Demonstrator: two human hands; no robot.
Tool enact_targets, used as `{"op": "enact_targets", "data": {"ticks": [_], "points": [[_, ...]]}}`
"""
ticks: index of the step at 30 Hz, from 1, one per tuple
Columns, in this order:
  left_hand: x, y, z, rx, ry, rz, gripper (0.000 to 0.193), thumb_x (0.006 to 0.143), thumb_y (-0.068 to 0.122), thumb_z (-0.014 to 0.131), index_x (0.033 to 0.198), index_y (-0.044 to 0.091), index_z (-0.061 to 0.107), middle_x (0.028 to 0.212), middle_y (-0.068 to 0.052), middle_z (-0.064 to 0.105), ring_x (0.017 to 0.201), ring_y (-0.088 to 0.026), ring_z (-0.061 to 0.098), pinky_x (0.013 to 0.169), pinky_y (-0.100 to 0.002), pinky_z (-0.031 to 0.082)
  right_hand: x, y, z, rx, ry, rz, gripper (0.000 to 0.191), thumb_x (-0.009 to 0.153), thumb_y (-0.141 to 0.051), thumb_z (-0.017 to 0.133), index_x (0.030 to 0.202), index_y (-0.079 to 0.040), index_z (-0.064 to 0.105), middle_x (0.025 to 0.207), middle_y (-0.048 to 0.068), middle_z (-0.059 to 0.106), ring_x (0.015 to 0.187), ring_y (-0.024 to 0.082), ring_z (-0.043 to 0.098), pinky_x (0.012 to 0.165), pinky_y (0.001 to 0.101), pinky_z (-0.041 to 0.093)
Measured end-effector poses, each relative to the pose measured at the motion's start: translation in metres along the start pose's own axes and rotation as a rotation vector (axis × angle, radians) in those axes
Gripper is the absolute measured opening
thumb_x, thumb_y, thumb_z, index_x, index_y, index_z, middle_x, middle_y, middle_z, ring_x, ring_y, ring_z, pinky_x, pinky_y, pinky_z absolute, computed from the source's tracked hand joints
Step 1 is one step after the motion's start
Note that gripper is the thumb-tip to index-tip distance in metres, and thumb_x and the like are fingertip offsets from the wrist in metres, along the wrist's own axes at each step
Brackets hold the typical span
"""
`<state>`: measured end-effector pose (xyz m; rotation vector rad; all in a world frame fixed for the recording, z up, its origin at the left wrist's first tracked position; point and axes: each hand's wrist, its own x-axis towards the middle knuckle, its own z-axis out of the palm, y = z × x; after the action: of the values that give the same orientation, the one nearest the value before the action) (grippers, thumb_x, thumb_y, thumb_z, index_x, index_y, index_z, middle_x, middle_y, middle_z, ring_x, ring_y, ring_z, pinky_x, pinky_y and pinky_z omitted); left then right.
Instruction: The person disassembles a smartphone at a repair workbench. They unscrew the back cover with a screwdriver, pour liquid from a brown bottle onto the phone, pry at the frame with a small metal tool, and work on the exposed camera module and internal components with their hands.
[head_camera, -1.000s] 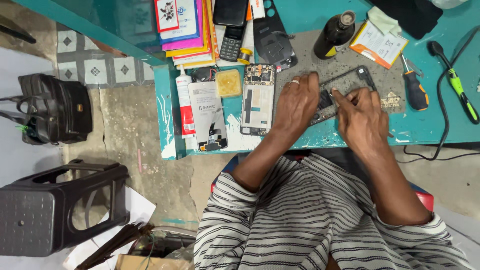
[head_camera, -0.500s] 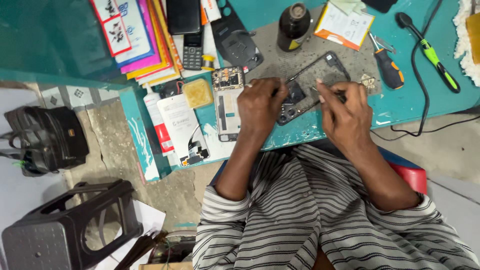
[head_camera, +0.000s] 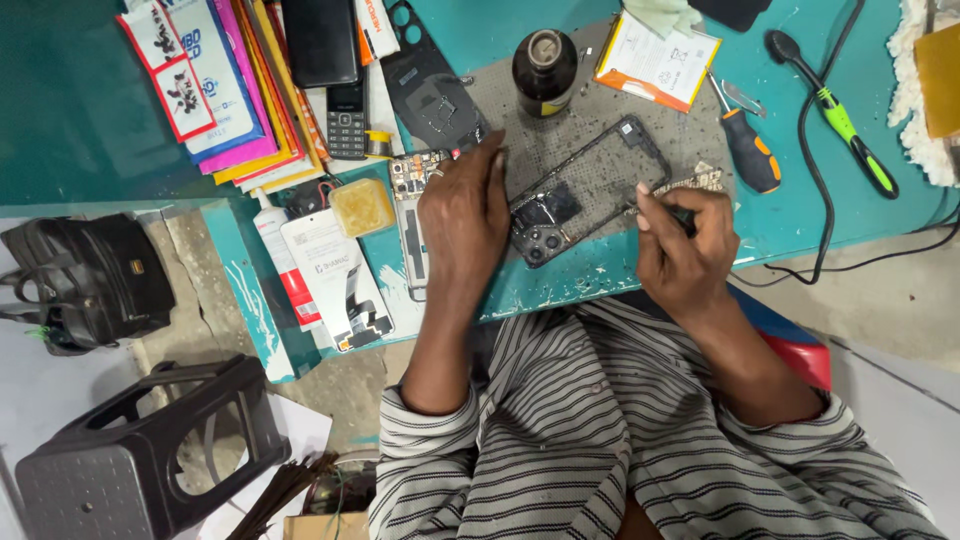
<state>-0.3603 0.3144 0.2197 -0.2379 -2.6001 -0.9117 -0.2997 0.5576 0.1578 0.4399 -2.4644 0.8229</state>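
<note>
A black phone frame (head_camera: 588, 188) with a camera cluster lies on a grey work mat (head_camera: 600, 110) on the teal bench. My left hand (head_camera: 465, 215) rests palm down on the frame's left end, fingers together. My right hand (head_camera: 685, 245) is at the frame's right edge, fingers pinched around a small dark tool whose tip I cannot make out. An opened phone body (head_camera: 412, 225) with a circuit board lies partly under my left hand.
A dark bottle (head_camera: 545, 70), orange-handled screwdriver (head_camera: 750, 150), green-handled cabled tool (head_camera: 845, 125), keypad phone (head_camera: 346, 118), black back cover (head_camera: 430, 95), yellow sponge (head_camera: 362, 207) and stacked packets (head_camera: 215, 85) sit on the bench. A black stool (head_camera: 140, 455) and a bag (head_camera: 85, 280) are on the floor.
The view has shifted left. My right hand has drawn back from the frame's middle to its right edge; my left hand stays pressed on the frame.
</note>
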Motion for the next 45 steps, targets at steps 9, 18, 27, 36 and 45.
{"op": "enact_targets", "data": {"ticks": [9, 18, 27, 36, 45], "points": [[0.023, 0.007, -0.006, 0.034, -0.26, -0.147, 0.021, 0.101, 0.004, 0.061, 0.121, 0.001, 0.055, 0.09, -0.023, 0.071, 0.077, -0.038, 0.067, 0.074, -0.049, 0.05, 0.008, 0.007, -0.001, 0.015, 0.004, -0.002, 0.034, 0.099, -0.001, 0.077, 0.131, -0.01, 0.073, 0.109, 0.01, 0.059, 0.095, 0.027, 0.059, 0.074, 0.0381, 0.048], [0.013, 0.011, -0.007, 0.152, 0.123, 0.03, 0.019, 0.096, 0.003, 0.073, 0.115, 0.007, 0.071, 0.097, -0.007, 0.074, 0.089, -0.027, 0.067, 0.082, -0.042, 0.049, -0.003, 0.007, -0.008, 0.014, 0.014, 0.039, 0.029, 0.106, -0.004, 0.075, 0.135, -0.003, 0.072, 0.113, 0.013, 0.059, 0.091, 0.028, 0.06, 0.069, 0.0366, 0.047], [-0.051, 0.018, 0.009, -0.04, -0.098, -0.044, 0.025, 0.092, 0.015, 0.08, 0.114, 0.004, 0.072, 0.112, -0.009, 0.072, 0.102, -0.028, 0.064, 0.09, -0.04, 0.053, 0.003, -0.017, -0.021, -0.012, -0.077, 0.121, 0.02, 0.107, 0.0, 0.072, 0.127, -0.004, 0.075, 0.108, 0.011, 0.06, 0.096, 0.027, 0.061, 0.078, 0.0363, 0.049], [-0.08, 0.017, 0.014, -0.032, -0.141, 0.048, 0.089, 0.083, 0.047, 0.087, 0.141, -0.011, 0.053, 0.129, -0.022, 0.053, 0.119, -0.038, 0.052, 0.104, -0.05, 0.048, 0.027, -0.044, -0.001, -0.087, -0.123, 0.073, 0.034, 0.091, 0.006, 0.073, 0.121, -0.007, 0.08, 0.097, 0.011, 0.058, 0.095, 0.027, 0.06, 0.075, 0.0406, 0.049], [-0.086, 0.005, 0.013, -0.021, -0.162, 0.022, 0.088, 0.082, 0.049, 0.086, 0.14, -0.009, 0.055, 0.129, -0.02, 0.052, 0.123, -0.036, 0.048, 0.106, -0.051, 0.045, 0.031, -0.054, 0.018, -0.132, -0.152, 0.051, 0.038, 0.089, 0.008, 0.072, 0.123, -0.008, 0.08, 0.096, 0.01, 0.056, 0.092, 0.025, 0.058, 0.068, 0.0382, 0.046]]}}
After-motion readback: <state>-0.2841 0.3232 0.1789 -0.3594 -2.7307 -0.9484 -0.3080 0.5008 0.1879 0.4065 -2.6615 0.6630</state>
